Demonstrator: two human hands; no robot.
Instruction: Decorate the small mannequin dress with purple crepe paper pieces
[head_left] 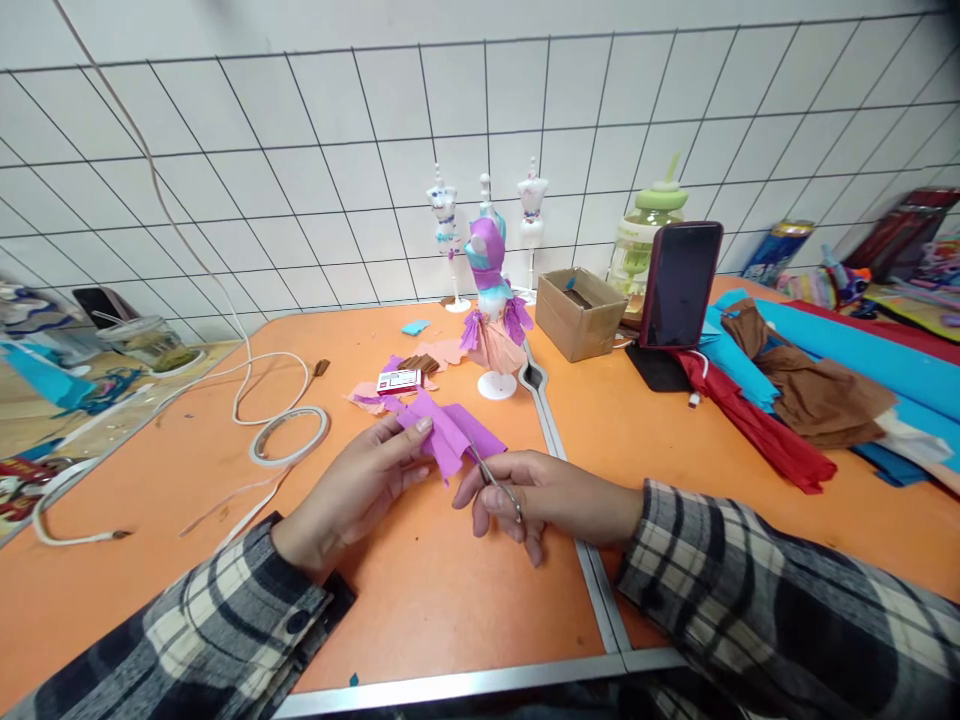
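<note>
Purple crepe paper [446, 432] hangs from my left hand [375, 470], pinched between thumb and fingers above the orange table. My right hand [529, 492] is closed around small metal scissors [495, 480], whose tips meet the right part of the paper. Whether the blades are apart is hard to make out. Just beyond stands a small dress form [491, 290] on a white round base, wrapped in purple and blue on top with a peach paper skirt. Behind the paper lies a small red-and-white box [400, 382] among paper scraps.
Two more small dress forms [444, 215] stand by the tiled wall. A cardboard box [581, 312], a phone on a stand [681, 290] and a green-lidded bottle [652, 235] are right of them. Coloured crepe paper [817, 390] lies far right; a tape roll [289, 436] and white cable lie left.
</note>
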